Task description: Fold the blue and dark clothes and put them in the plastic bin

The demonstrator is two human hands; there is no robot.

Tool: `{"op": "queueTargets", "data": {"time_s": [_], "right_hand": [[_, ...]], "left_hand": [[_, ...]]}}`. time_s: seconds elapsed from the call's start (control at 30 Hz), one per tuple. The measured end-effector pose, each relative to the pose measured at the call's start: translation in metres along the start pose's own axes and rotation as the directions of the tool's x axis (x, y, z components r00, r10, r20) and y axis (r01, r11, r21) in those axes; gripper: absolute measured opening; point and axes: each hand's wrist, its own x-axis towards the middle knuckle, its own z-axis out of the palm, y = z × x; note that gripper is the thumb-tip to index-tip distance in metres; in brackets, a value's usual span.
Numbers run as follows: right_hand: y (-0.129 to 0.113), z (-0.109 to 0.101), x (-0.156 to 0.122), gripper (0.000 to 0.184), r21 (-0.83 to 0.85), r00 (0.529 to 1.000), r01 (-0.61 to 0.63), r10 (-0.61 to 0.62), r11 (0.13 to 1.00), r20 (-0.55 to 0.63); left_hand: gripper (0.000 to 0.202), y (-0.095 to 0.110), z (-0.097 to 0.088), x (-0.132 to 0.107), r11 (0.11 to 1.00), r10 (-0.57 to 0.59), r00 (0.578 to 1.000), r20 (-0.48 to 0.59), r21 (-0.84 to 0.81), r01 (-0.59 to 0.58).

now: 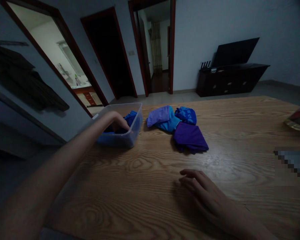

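My left hand reaches down over the rim into a clear plastic bin at the table's left side; its fingers are hidden behind the wall. Inside the bin, dark blue cloth lies around the hand. My right hand rests low over the table in front of me, fingers loosely stretched and holding nothing. Beyond it lie folded fabric pieces: a dark purple one nearest, a lavender one partly over a bright blue one, and a blue printed one behind.
The wooden table stretches out before me. A red object on a gold-rimmed dish stands at the right edge, near a pixelated grey patch. Behind are doorways, a dark cabinet with a television, and a hanging coat.
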Motion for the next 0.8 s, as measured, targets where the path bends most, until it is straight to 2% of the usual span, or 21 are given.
{"op": "queueTargets", "data": {"time_s": [0.07,0.1,0.2,0.3,0.4,0.5,0.6,0.7,0.8], "right_hand": [[-0.004,-0.002,0.003,0.037,-0.015,1.0,0.018,-0.018,1.0,0.002],[-0.006,-0.002,0.004,0.036,-0.023,1.0,0.022,-0.022,0.999,0.002],[-0.006,-0.003,0.006,0.036,-0.04,1.0,0.019,-0.019,0.999,-0.002],[-0.002,0.001,0.004,0.038,-0.038,1.0,0.005,-0.005,0.999,0.02],[0.001,0.006,0.001,0.038,-0.03,0.998,-0.013,0.015,0.999,0.065],[0.001,0.011,-0.002,0.038,-0.004,0.997,-0.024,0.024,1.0,0.073],[0.002,0.014,-0.002,0.037,0.008,0.999,-0.015,0.014,1.0,0.044],[0.004,0.014,-0.001,0.037,0.004,0.999,-0.011,0.011,1.0,0.031],[0.007,0.012,-0.001,0.036,0.001,1.0,-0.009,0.009,1.0,0.017]], "left_hand": [[0.047,-0.008,-0.013,-0.002,0.995,-0.001,0.984,0.181,-0.098,0.019],[0.048,-0.011,-0.017,-0.001,0.99,0.005,0.972,0.236,-0.139,0.029],[0.054,-0.015,-0.014,0.007,0.987,0.019,0.972,0.234,-0.162,0.02],[0.056,-0.016,0.006,0.013,0.989,0.039,0.971,0.236,-0.146,-0.004],[0.058,-0.024,0.022,0.011,0.989,0.069,0.979,0.192,-0.145,-0.042],[0.056,-0.032,0.026,0.004,0.991,0.085,0.983,0.163,-0.116,-0.066],[0.056,-0.03,0.028,0.004,0.998,0.058,0.988,0.142,-0.041,-0.053],[0.059,-0.019,0.029,0.007,0.999,0.027,0.999,0.035,0.041,-0.028],[0.058,-0.013,0.015,0.0,0.996,0.037,0.993,-0.108,0.086,-0.028]]}}
